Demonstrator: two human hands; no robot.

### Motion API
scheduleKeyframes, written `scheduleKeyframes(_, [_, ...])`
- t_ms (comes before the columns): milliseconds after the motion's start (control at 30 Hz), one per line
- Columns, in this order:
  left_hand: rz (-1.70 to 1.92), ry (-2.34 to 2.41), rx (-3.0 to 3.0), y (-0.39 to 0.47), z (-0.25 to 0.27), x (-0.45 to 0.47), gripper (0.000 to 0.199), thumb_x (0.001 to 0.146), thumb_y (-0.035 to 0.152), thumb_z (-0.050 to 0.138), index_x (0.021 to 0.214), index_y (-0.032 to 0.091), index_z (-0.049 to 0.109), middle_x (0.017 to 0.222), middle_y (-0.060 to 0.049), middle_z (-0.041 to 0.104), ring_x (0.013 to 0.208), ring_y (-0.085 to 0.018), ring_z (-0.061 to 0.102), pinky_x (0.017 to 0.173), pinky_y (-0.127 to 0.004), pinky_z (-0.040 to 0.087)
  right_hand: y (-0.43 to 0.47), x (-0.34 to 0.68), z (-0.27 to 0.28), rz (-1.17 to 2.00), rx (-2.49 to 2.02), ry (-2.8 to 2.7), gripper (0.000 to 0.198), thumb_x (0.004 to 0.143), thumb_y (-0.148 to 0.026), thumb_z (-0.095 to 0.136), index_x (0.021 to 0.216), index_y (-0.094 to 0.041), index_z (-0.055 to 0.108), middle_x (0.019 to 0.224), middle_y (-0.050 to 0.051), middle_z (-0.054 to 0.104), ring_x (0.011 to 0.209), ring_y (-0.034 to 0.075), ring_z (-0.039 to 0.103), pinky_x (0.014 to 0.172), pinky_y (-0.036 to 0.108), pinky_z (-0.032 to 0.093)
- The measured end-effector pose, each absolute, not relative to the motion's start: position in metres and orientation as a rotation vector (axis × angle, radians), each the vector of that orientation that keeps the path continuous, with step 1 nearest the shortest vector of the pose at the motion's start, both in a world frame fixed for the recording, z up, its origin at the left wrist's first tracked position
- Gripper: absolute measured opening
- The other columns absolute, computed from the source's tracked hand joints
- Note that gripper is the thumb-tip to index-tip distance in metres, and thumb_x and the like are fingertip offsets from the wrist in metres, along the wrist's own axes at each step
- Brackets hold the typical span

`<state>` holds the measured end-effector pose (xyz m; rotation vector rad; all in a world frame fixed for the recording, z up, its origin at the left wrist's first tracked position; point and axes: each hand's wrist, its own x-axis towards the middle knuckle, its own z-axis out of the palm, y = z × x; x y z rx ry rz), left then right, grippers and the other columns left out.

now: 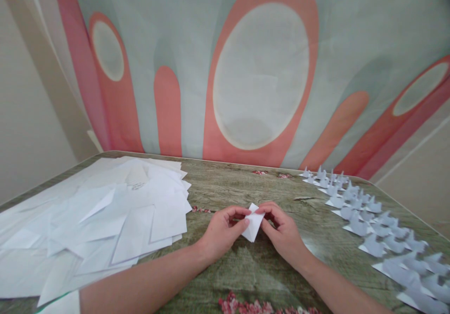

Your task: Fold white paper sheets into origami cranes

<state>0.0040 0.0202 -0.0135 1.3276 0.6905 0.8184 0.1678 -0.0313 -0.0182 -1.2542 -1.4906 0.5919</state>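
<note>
A small piece of folded white paper (253, 226), kite-like in outline, is held above the middle of the table. My left hand (225, 225) pinches its left side between thumb and fingers. On the other side, my right hand (279, 225) grips the upper right edge, fingertips over the top and thumb close behind the edge. The two hands nearly meet at the paper's upper part. Its narrow lower tip points toward me and shows uncovered.
Loose white sheets (154, 222) lie in a wide overlapping heap on the left. Rows of folded paper figures (355, 222) with upright points stand along the right side. The wood-patterned table (225, 178) bears printed pink flowers and meets a patterned backdrop (191, 117) at the far edge.
</note>
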Motion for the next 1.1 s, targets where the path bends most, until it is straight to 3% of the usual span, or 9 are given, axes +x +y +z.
scheduleKeyframes(567, [0.843, 0.72, 1.279, 0.02, -0.0139, 0.0055, 0.032, 0.059, 0.028, 0.074, 0.086, 0.012, 0.068, 0.088, -0.007, 0.067, 0.078, -0.018, 0.06, 0.074, -0.027, 0.047, -0.0292, 0.1665, -0.0214, 0.579, -1.249, -1.483, 0.009, 0.078, -0.022, 0.056, 0.086, -0.019, 0.057, 0.092, 0.005, 0.053, 0.079, 0.016, 0.054, 0.07, 0.028, 0.044])
scheduleKeyframes(833, [0.822, 0.715, 1.318, 0.0195, -0.0116, 0.0041, 0.033, 0.068, 0.036, 0.069, 0.092, 0.013, 0.067, 0.089, -0.007, 0.068, 0.078, -0.018, 0.06, 0.071, -0.027, 0.046, -0.0284, 0.168, -0.0227, 0.58, -1.243, -1.489, 0.008, 0.077, -0.02, 0.056, 0.084, -0.019, 0.059, 0.093, 0.006, 0.053, 0.081, 0.016, 0.054, 0.07, 0.028, 0.046])
scheduleKeyframes(1100, [0.799, 0.657, 1.27, 0.0181, -0.0088, 0.004, 0.035, 0.067, 0.037, 0.07, 0.094, 0.015, 0.065, 0.092, -0.006, 0.067, 0.079, -0.016, 0.059, 0.071, -0.025, 0.045, -0.0294, 0.1669, -0.0169, 0.588, -1.256, -1.469, 0.009, 0.078, -0.021, 0.055, 0.083, -0.02, 0.062, 0.091, 0.006, 0.056, 0.083, 0.017, 0.056, 0.07, 0.028, 0.047])
